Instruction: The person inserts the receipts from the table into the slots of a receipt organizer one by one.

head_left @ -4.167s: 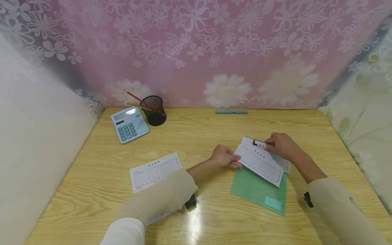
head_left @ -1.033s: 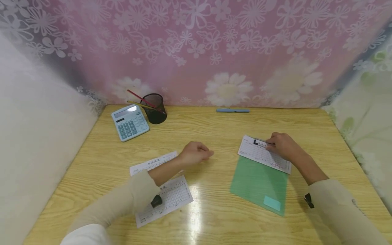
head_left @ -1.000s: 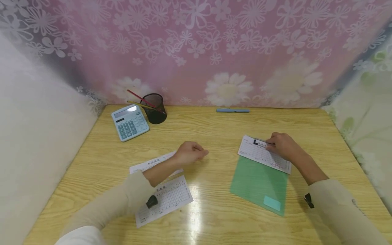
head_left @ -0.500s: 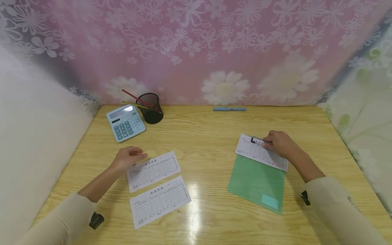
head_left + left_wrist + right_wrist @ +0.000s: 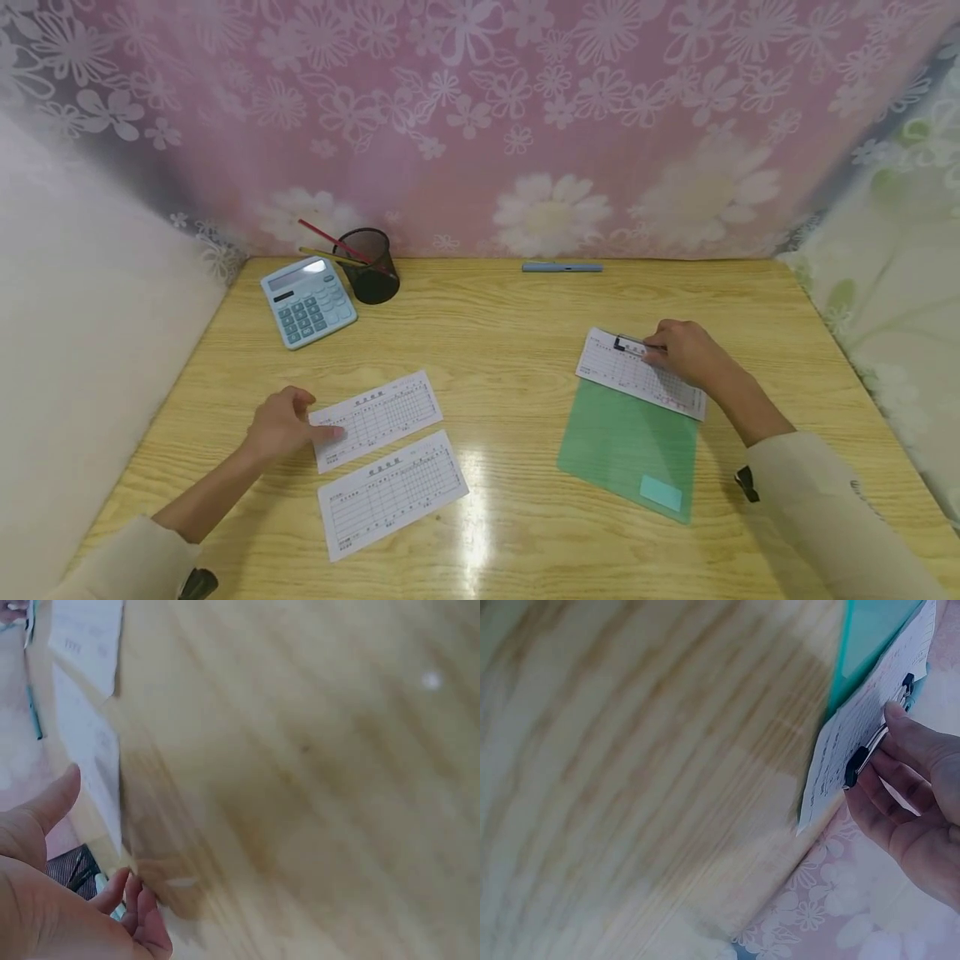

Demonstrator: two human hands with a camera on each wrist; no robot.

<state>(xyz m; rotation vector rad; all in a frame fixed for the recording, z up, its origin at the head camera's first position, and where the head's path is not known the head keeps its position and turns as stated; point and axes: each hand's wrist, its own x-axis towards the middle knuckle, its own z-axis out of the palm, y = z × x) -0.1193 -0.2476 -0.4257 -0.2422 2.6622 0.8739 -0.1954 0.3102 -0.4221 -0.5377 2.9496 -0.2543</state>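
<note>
Two white printed form slips lie on the table at left, the upper slip [image 5: 378,417] just beyond the lower slip [image 5: 393,496]. My left hand [image 5: 281,425] is at the upper slip's left end, thumb over the paper and fingers spread apart from it. In the left wrist view the thumb [image 5: 56,799] overlaps the slip, while the fingertips are near the tabletop. At right, my right hand [image 5: 684,354] pinches the metal clip [image 5: 874,742] with black ends on a green clipboard [image 5: 626,442]. A form slip [image 5: 630,375] with red marks lies across its top end, under the clip.
A light blue calculator [image 5: 309,302] and a black mesh pen cup [image 5: 375,283] with pencils stand at the back left. A blue pen [image 5: 562,267] lies along the table's back edge, before the flowered pink backdrop [image 5: 450,125]. A pale blue label [image 5: 662,492] marks the clipboard's lower corner.
Earlier, my left hand held a slip over the clipboard; that slip now lies flat there. The left hand has moved left and down to the upper slip. My right hand stays at the clip.
</note>
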